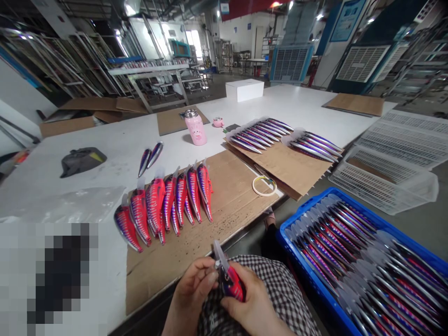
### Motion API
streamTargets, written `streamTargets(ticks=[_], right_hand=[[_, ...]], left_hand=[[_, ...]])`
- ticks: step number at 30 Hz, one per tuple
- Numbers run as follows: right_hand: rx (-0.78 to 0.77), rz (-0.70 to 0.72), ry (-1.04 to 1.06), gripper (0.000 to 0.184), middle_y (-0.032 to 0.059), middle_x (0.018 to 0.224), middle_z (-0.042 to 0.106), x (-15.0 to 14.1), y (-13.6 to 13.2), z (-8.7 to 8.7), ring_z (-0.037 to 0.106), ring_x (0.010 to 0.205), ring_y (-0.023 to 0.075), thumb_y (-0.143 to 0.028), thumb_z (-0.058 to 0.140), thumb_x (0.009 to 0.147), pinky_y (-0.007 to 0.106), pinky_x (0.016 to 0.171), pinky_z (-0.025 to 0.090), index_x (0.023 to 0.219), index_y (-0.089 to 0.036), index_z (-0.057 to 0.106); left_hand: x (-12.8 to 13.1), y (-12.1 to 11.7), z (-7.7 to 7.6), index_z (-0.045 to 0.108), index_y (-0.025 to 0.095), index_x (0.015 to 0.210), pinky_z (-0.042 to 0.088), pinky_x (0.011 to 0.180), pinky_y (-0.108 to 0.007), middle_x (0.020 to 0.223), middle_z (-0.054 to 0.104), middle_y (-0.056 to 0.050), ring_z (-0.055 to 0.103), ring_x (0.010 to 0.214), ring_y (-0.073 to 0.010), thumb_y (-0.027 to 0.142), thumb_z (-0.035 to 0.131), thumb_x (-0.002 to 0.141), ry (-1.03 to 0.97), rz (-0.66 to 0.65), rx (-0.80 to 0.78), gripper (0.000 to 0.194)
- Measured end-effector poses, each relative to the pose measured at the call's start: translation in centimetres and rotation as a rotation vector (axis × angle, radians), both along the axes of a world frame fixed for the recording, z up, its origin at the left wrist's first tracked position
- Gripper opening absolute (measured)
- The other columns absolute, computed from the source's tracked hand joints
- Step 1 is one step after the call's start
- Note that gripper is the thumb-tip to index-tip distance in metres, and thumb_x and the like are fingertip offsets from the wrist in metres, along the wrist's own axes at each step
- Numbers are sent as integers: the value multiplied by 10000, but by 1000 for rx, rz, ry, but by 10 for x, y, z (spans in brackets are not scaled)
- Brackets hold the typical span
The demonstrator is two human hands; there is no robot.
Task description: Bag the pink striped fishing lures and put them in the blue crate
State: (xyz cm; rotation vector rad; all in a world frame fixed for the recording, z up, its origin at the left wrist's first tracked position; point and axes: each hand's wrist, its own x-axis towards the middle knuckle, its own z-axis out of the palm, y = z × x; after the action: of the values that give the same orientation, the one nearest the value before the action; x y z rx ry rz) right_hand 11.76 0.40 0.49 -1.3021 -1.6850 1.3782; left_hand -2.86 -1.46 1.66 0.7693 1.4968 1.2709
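Observation:
Both my hands hold one red and purple fishing lure [231, 283] with a clear plastic lip, over my checked lap. My left hand [191, 291] pinches its front end near the lip. My right hand [252, 308] grips its body from the right. On the cardboard sheet [227, 205] in front of me stands a row of several similar red lures [164, 205]. A blue crate [308, 275] full of lures sits to my right.
A long white table [115, 140] carries two loose lures [150, 157], a pink bottle [195, 127], a tape roll [264, 185], more lures on cardboard [283, 137], a white box [244, 89] and a dark cap [82, 160]. White mesh trays [385, 182] lie at right.

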Motion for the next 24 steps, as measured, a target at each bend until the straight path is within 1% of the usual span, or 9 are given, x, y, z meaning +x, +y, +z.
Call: streamTargets(ticks=[3, 6, 10, 14, 17, 20, 24], right_hand=[[-3, -9, -20, 470, -18, 869, 660, -1, -1, -4, 581, 824, 189, -65, 641, 576, 262, 770, 425, 1010, -244, 647], [-1, -13, -20, 486, -22, 869, 662, -2, -2, -9, 579, 822, 187, -63, 640, 572, 265, 779, 422, 1020, -254, 642], [5, -21, -20, 491, -25, 900, 667, -2, -3, -11, 578, 845, 184, -57, 631, 573, 266, 792, 419, 1021, -258, 639], [19, -7, -41, 462, -19, 920, 668, -3, -4, -10, 576, 872, 190, -64, 645, 577, 277, 812, 416, 1001, -250, 644], [15, 2, -74, 476, -5, 929, 671, -3, -4, -8, 581, 877, 203, -69, 655, 576, 293, 808, 425, 1023, -233, 639], [22, 6, -92, 510, 9, 953, 678, -4, -4, -9, 588, 897, 218, -64, 658, 570, 310, 817, 433, 1056, -218, 630], [57, 23, -105, 553, 32, 1002, 679, -4, -5, -14, 589, 930, 240, -72, 672, 572, 337, 848, 437, 1105, -206, 613]], left_hand=[[-10, -4, -10, 659, 172, 918, 528, 677, -229, 758, 693, -35, 622, 714, -164, 492, 686, 710, -121, -33, -11, 383], [-14, -6, -15, 673, 168, 953, 536, 724, -244, 821, 714, -63, 637, 773, -187, 510, 686, 702, -183, -16, -45, 425], [-9, -4, -7, 702, 177, 889, 538, 737, -259, 808, 718, -54, 642, 799, -211, 479, 748, 631, -106, 6, -69, 400], [-6, 2, 0, 700, 186, 796, 538, 663, -258, 721, 698, -30, 634, 687, -195, 452, 766, 597, 8, 2, -69, 338], [-5, 4, -1, 674, 189, 726, 511, 596, -217, 661, 668, -1, 599, 620, -159, 412, 779, 583, 39, -7, -29, 285], [-5, 5, -5, 641, 190, 714, 476, 573, -173, 615, 637, 29, 558, 585, -121, 393, 770, 607, 30, -13, -7, 263], [-6, 5, -12, 607, 194, 772, 484, 576, -177, 625, 645, 32, 575, 595, -125, 403, 773, 616, -1, -10, -12, 310]])
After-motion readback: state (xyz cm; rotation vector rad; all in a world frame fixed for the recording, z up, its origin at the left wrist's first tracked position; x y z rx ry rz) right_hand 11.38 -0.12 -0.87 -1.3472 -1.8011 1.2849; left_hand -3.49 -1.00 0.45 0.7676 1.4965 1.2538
